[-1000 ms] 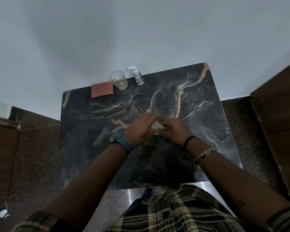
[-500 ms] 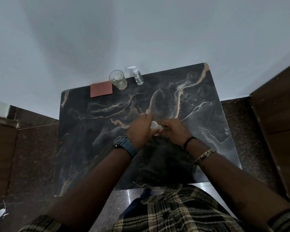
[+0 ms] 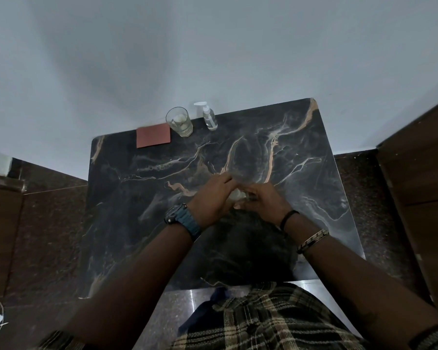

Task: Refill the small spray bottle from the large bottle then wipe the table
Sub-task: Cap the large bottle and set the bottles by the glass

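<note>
**Over the dark marble bench: both hands working on a small pale object**

Across the middle of the dark marble bench (image 3: 301, 173), a person's two forearms reach forward from a plaid shirt and meet near the centre. Compared with a second ago, the hands have hardly shifted; the pale object between them showed most clearly half a second ago and is now more covered again. Likely they are twisting a cap or small bottle, so refilling seems not yet finished.

The left hand (image 3: 213, 195), with a blue-strapped watch at the wrist, curls around a small pale object (image 3: 235, 194). The right hand (image 3: 266, 200), with a dark band and a bracelet, pinches it from the other side. What exactly it is, I cannot tell.

At the bench's far edge, well apart from the hands, lie a reddish cloth (image 3: 153, 135), then a clear glass (image 3: 179, 121), then a clear pump bottle (image 3: 209, 117), standing upright.
</note>
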